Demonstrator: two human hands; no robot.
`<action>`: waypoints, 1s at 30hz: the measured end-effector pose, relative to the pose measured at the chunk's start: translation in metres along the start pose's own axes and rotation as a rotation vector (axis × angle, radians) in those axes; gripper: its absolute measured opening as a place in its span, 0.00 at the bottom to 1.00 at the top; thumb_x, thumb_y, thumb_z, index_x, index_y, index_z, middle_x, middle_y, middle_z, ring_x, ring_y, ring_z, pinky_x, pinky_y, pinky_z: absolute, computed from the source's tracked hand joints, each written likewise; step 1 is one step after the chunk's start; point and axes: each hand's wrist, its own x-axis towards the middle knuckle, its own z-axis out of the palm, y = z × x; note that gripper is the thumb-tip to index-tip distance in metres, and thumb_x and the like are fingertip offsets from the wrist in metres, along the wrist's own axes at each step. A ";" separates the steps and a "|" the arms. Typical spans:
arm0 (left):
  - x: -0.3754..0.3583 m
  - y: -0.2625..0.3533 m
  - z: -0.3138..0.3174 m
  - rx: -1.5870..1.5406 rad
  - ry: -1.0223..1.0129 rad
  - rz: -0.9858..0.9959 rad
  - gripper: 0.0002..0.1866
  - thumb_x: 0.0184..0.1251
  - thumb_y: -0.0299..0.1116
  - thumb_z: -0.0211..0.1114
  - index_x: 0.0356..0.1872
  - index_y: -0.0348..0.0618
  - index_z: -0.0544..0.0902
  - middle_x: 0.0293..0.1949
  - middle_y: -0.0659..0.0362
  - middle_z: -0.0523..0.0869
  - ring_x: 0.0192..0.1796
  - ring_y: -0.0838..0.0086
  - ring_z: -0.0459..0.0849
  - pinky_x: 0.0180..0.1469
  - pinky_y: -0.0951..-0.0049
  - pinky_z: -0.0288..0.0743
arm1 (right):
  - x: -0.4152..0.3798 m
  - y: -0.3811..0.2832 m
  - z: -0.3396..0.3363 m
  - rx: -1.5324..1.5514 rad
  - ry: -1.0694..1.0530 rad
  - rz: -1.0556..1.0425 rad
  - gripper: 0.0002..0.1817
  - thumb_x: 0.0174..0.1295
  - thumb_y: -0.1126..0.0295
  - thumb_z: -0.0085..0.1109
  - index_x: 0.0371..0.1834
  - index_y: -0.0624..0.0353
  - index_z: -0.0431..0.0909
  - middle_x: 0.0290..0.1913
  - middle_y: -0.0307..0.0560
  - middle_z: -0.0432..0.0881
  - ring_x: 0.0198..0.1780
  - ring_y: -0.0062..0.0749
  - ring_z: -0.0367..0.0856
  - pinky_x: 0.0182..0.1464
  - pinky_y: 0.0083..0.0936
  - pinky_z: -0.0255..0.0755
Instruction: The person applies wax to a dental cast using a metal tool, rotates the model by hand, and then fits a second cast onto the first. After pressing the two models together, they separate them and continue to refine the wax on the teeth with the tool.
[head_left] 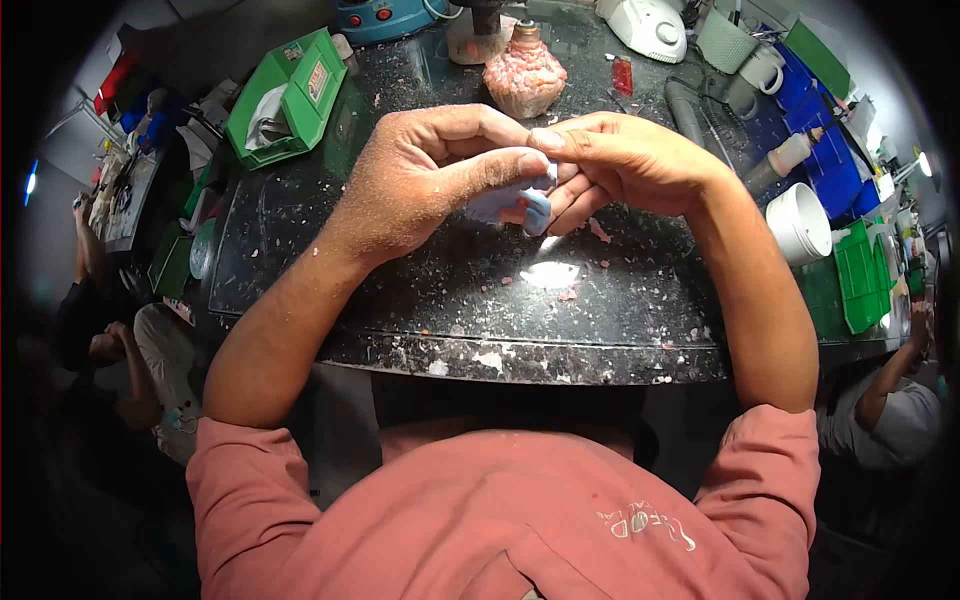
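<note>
Over the dark speckled bench, both my hands meet around a small light-blue piece that looks like a plaster dental cast; the fingers cover much of it. My left hand, dusted with pale powder, is closed with thumb and fingers on the piece. From the other side, my right hand grips it too, its thumb close to the left fingertips and its fingers curled beneath. Just beyond the hands stands a glass spirit lamp crusted with pink wax. A pink scrap lies below my right hand.
A green bin holding something white sits back left, near a blue device with red buttons. To the right are a white device, a white tub, a green basket and a grey hose. People sit on both sides.
</note>
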 end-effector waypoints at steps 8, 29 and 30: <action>0.013 0.008 0.004 0.122 -0.013 0.288 0.14 0.67 0.29 0.63 0.51 0.37 0.76 0.47 0.56 0.84 0.52 0.76 0.82 0.57 0.73 0.75 | -0.009 -0.003 -0.015 0.080 -0.146 -0.073 0.25 0.66 0.57 0.58 0.58 0.65 0.72 0.49 0.61 0.78 0.46 0.43 0.85 0.53 0.33 0.80; -0.013 0.017 -0.063 0.979 -0.220 -0.187 0.31 0.54 0.33 0.72 0.63 0.51 0.75 0.59 0.57 0.78 0.58 0.64 0.76 0.64 0.68 0.65 | -0.020 0.018 -0.009 0.483 0.140 -0.652 0.34 0.65 0.44 0.46 0.66 0.56 0.63 0.66 0.57 0.67 0.65 0.55 0.68 0.70 0.46 0.61; -0.011 0.017 -0.063 0.843 -0.104 -0.188 0.30 0.55 0.31 0.70 0.63 0.48 0.75 0.58 0.57 0.78 0.58 0.66 0.77 0.64 0.70 0.65 | -0.020 0.017 -0.007 0.445 0.165 -0.689 0.34 0.64 0.44 0.47 0.67 0.56 0.62 0.66 0.57 0.66 0.65 0.55 0.69 0.70 0.46 0.60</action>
